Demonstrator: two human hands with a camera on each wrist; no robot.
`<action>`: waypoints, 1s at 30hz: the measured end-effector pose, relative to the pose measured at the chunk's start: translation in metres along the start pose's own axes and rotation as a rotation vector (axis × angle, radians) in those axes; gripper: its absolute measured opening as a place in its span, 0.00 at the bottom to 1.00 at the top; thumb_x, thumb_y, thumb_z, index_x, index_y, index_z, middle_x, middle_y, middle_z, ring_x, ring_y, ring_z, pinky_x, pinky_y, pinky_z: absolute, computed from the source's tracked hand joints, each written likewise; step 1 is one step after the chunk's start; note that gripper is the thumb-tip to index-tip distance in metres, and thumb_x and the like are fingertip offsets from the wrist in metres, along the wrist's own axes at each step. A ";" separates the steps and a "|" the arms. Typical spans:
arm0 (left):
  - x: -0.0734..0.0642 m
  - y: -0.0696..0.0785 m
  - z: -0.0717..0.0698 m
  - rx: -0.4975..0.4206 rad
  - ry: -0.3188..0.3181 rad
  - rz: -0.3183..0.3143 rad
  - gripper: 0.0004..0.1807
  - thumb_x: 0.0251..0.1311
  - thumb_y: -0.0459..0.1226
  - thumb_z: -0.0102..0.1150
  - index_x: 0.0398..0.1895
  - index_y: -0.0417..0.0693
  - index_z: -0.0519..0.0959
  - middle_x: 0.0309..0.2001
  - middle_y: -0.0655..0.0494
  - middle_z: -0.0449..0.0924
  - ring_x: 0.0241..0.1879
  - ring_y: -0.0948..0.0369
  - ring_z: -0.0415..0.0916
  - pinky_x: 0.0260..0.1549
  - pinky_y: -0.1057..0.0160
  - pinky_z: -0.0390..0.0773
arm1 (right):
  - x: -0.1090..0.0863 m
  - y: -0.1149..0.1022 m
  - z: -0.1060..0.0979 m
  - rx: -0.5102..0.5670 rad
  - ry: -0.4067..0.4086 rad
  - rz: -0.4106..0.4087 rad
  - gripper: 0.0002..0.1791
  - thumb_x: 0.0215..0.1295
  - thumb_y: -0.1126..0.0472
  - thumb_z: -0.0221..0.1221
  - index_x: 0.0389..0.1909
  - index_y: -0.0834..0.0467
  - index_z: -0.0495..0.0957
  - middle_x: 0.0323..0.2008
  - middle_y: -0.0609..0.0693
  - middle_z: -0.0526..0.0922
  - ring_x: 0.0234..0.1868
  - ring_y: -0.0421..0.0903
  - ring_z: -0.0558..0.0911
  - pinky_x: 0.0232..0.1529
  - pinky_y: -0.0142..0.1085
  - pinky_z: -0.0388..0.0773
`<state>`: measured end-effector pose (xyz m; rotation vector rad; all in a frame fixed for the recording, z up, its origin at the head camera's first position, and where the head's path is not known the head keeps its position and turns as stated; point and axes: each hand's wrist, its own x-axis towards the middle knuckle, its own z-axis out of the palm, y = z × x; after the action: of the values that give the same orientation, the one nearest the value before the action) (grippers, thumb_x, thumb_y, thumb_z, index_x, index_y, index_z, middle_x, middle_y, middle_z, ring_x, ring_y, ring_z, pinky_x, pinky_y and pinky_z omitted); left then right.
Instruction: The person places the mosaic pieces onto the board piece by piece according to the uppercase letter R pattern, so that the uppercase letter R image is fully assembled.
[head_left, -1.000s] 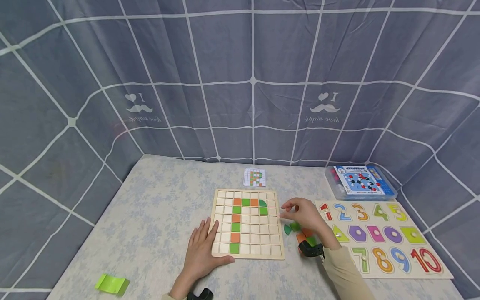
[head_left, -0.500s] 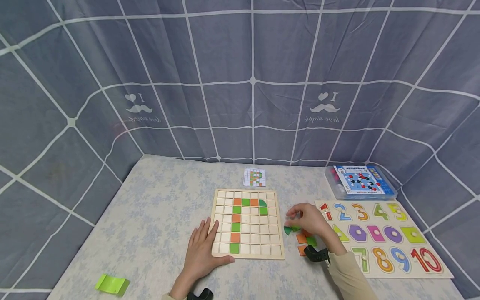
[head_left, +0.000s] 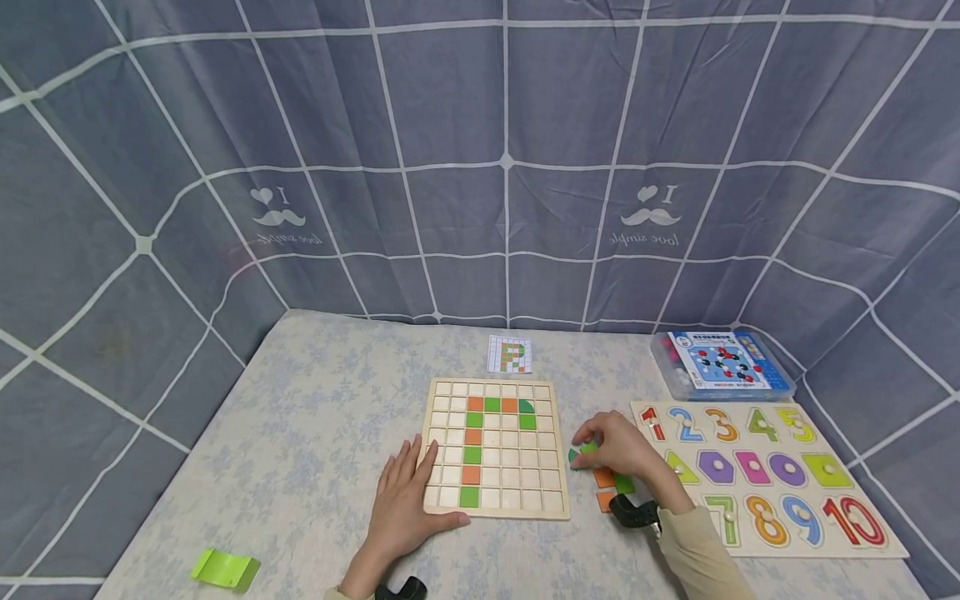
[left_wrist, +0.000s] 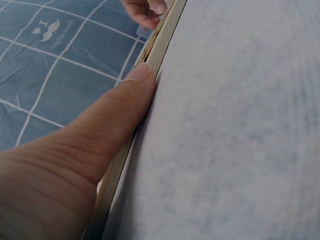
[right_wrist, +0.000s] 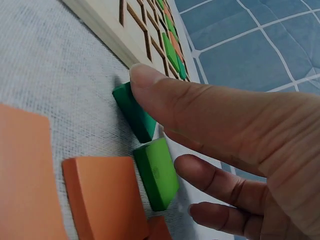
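Observation:
A wooden grid board (head_left: 562, 492) holds square orange and green tiles and one dark green quarter-round tile (head_left: 526, 407). At its lower left corner, my left hand (head_left: 405, 504) rests with fingers spread along the side and the thumb at the front edge. Right of the board, my right hand (head_left: 618, 444) reaches down to the loose tiles. Its thumb (right_wrist: 165, 92) overlaps a loose dark green quarter-round tile (right_wrist: 135, 112) in the right wrist view; the index finger is mostly hidden behind the thumb. A light green tile (right_wrist: 157, 172) and orange tiles (right_wrist: 105, 195) lie close by.
A small pattern card (head_left: 510, 354) lies behind the board. Farther right are a number-and-shape puzzle board (head_left: 806, 533) and a plastic box (head_left: 723, 367) with molecule pictures. A bright green curved piece (head_left: 225, 569) sits front left. A grey curtain (head_left: 450, 208) surrounds the table.
My right hand has moved from beside the board's right edge back and down to the loose tiles, its thumb reaching the dark green quarter-round tile. The left hand stays still.

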<state>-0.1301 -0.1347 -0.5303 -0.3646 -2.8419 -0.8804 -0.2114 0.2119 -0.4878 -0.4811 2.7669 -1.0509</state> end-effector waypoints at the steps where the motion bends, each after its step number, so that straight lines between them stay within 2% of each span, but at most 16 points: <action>1: 0.000 0.000 0.000 0.001 -0.001 0.000 0.63 0.34 0.69 0.66 0.72 0.42 0.59 0.70 0.37 0.52 0.70 0.42 0.44 0.64 0.42 0.44 | 0.000 0.000 0.000 -0.008 -0.001 -0.006 0.14 0.39 0.57 0.77 0.27 0.54 0.85 0.25 0.42 0.77 0.27 0.44 0.68 0.27 0.35 0.67; 8: 0.000 0.000 -0.001 0.003 0.004 0.004 0.63 0.34 0.69 0.66 0.72 0.41 0.59 0.70 0.36 0.52 0.70 0.42 0.44 0.64 0.42 0.44 | 0.001 0.000 0.001 -0.025 0.005 -0.008 0.13 0.39 0.56 0.77 0.26 0.52 0.84 0.27 0.41 0.77 0.31 0.45 0.67 0.31 0.38 0.66; 13: 0.001 0.001 -0.001 0.005 0.006 0.006 0.63 0.34 0.69 0.66 0.72 0.41 0.59 0.70 0.36 0.53 0.70 0.42 0.44 0.64 0.41 0.44 | 0.000 -0.001 0.002 0.007 0.000 -0.020 0.12 0.40 0.60 0.77 0.26 0.54 0.85 0.27 0.43 0.78 0.29 0.44 0.70 0.29 0.36 0.68; 18: 0.001 0.000 -0.001 0.003 0.001 -0.001 0.63 0.34 0.69 0.66 0.72 0.41 0.59 0.70 0.36 0.52 0.70 0.42 0.44 0.64 0.41 0.44 | 0.000 -0.003 0.003 0.018 0.002 0.008 0.11 0.40 0.62 0.76 0.26 0.54 0.85 0.28 0.44 0.78 0.28 0.43 0.70 0.28 0.36 0.69; 24: 0.000 0.001 -0.001 -0.006 -0.009 -0.008 0.63 0.34 0.69 0.67 0.72 0.42 0.59 0.70 0.37 0.52 0.70 0.43 0.43 0.64 0.41 0.44 | -0.002 -0.007 0.004 0.061 -0.035 -0.012 0.10 0.43 0.65 0.74 0.28 0.57 0.84 0.28 0.46 0.78 0.24 0.43 0.69 0.25 0.34 0.68; 27: 0.000 0.001 -0.001 -0.009 -0.012 -0.012 0.63 0.34 0.69 0.67 0.72 0.42 0.59 0.70 0.37 0.52 0.70 0.43 0.43 0.64 0.41 0.44 | -0.002 -0.009 0.004 0.031 -0.022 0.014 0.10 0.42 0.65 0.75 0.27 0.56 0.84 0.26 0.45 0.78 0.24 0.43 0.69 0.25 0.34 0.68; 30: 0.000 0.001 -0.001 -0.010 -0.012 -0.016 0.63 0.34 0.68 0.67 0.72 0.42 0.59 0.70 0.37 0.52 0.70 0.43 0.43 0.64 0.41 0.44 | -0.002 -0.013 0.005 -0.035 0.006 0.086 0.10 0.41 0.62 0.76 0.24 0.53 0.83 0.25 0.43 0.76 0.27 0.43 0.68 0.28 0.35 0.67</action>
<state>-0.1299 -0.1346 -0.5288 -0.3500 -2.8562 -0.8987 -0.2050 0.2006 -0.4828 -0.3607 2.7879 -0.9879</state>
